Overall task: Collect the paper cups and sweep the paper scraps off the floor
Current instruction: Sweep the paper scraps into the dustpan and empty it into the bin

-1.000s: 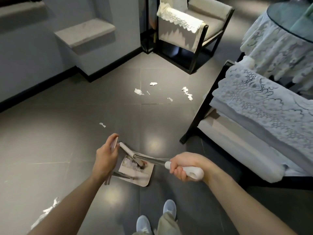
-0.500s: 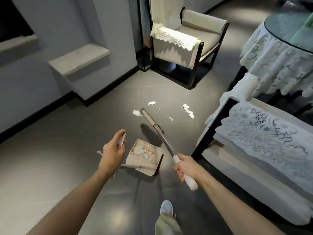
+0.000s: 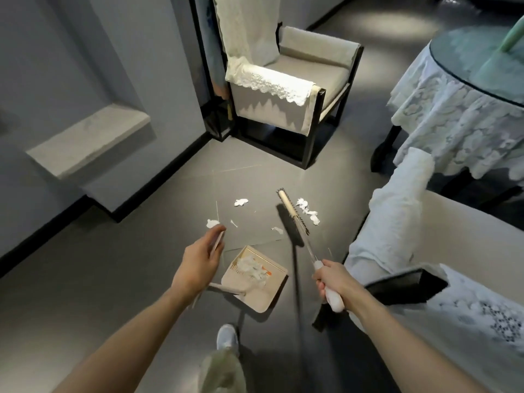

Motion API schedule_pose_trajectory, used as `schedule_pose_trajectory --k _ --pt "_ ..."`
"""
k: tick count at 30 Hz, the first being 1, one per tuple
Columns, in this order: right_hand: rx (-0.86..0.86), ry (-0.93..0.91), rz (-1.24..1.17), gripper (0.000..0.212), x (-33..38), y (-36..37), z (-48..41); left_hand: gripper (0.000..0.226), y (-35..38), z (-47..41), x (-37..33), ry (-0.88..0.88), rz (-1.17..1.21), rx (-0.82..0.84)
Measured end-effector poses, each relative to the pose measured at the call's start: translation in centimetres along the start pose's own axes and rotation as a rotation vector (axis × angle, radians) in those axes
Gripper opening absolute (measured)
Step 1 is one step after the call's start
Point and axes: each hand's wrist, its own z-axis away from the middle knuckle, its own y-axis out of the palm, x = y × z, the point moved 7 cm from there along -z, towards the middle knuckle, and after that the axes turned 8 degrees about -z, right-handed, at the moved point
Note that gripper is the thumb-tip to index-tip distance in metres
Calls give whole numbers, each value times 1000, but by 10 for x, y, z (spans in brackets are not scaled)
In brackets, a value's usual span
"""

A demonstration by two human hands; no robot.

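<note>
Fingers (image 3: 213, 233) of left hand (image 3: 198, 262) curl round the thin dustpan handle (image 3: 217, 245). Right hand (image 3: 334, 279) is wrapped tight on the white grip of the broom (image 3: 293, 222).

Counts:
- 1 dustpan (image 3: 265, 296)
- 1 scrap pile (image 3: 253, 269) inside it
- 5 scrap spots on the floor (image 3: 113, 279), all beyond the dustpan:
  - near scrap (image 3: 277, 230) just past its far edge
  - sliver (image 3: 234, 223) and left scrap (image 3: 212, 223) beyond-left, by the left fingertips
  - far scrap (image 3: 241, 202) further out
  - scrap cluster (image 3: 309, 212) beyond-right, just beside the broom head
- 2 armchairs: far armchair (image 3: 297, 80) well beyond the dustpan, near armchair (image 3: 411, 222) to its right
- 1 round table (image 3: 453, 123) with a lace cloth, beyond-right
- 1 shoe (image 3: 225, 336) behind the dustpan

Diff vs 0.5 s ago: broom head has swung from beyond-left of the dustpan, where its tip was at the left scrap, to beyond-right alongside the cluster. Cannot tell if the bristles touch the floor. Both grips and the pile are unchanged.
</note>
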Motion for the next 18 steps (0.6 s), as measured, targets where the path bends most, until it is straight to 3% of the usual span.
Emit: schedule_pose_trajectory --k 10,18 --pt "-157 60 -203 19 82 -17 -85 33 18 -160 9 66 -47 231" --pt "-197 153 -144 16 137 -47 -147 33 33 -248 1 68 -46 182"
